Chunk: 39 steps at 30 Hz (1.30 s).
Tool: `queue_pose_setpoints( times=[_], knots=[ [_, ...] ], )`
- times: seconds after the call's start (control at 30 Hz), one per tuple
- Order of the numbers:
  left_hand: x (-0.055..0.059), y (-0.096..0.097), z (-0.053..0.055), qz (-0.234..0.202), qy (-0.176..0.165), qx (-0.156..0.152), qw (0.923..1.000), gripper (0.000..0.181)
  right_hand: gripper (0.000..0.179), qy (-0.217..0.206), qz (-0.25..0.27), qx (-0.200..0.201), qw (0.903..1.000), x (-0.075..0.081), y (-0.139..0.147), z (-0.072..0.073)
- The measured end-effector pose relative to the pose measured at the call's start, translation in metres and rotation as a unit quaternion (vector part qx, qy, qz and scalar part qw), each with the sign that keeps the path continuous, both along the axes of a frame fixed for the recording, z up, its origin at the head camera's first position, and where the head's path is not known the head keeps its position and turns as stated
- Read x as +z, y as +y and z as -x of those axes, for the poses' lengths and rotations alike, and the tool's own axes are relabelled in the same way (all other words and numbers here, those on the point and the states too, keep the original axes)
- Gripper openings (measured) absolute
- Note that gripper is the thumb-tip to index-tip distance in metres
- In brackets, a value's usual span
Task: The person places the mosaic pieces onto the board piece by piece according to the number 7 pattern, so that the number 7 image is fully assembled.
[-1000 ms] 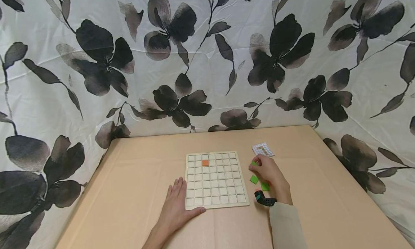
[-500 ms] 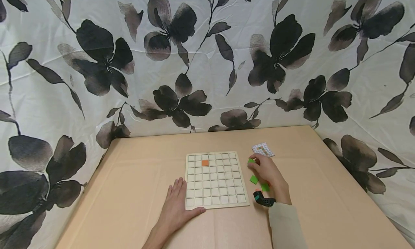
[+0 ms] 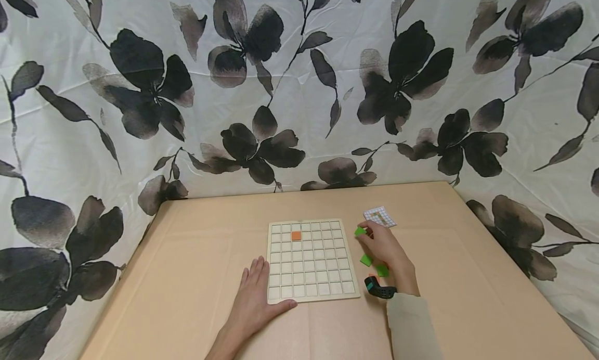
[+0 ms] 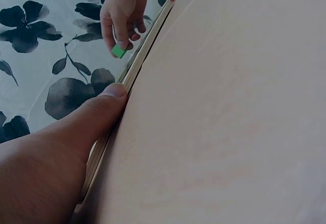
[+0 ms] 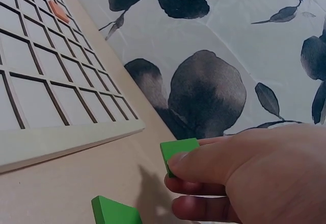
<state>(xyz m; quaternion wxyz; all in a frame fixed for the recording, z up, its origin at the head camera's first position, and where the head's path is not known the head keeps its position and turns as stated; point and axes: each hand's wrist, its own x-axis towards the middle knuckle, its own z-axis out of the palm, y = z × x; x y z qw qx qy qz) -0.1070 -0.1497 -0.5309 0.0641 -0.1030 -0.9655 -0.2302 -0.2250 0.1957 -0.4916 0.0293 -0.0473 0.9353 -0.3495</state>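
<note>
A pale wooden grid board [image 3: 311, 261] lies on the table, with one orange square tile [image 3: 296, 235] in a cell of its second row. My left hand [image 3: 255, 297] rests along the board's left edge, fingers straight and thumb at the near-left corner. In the left wrist view its thumb [image 4: 109, 99] touches the board's side. Between thumb and fingers my right hand [image 3: 386, 248] pinches a green square tile [image 5: 178, 150], held just right of the board and above the table. Two more green tiles lie beneath that hand, one [image 3: 366, 260] nearer the board, the other [image 3: 382, 270] beside the wrist.
A small card [image 3: 379, 216] printed with a coloured grid lies at the back right, just beyond the right hand. Part of an orange tile [image 3: 373, 277] shows beside the wristband [image 3: 380, 288]. Floral cloth [image 3: 327, 89] hangs behind the table [image 3: 187, 256].
My right hand has shifted slightly left toward the board, bringing the pinched green tile out into fuller view. The left hand and the board have stayed put.
</note>
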Motion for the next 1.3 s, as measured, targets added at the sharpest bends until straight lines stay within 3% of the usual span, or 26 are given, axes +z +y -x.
queue_pose_setpoints(
  times=[1.3],
  knots=[
    [-0.006, -0.002, -0.001, 0.005, 0.000, 0.000, 1.0000, 0.125, 0.031, 0.020, 0.016, 0.008, 0.9996, -0.001, -0.020, -0.002]
  ],
)
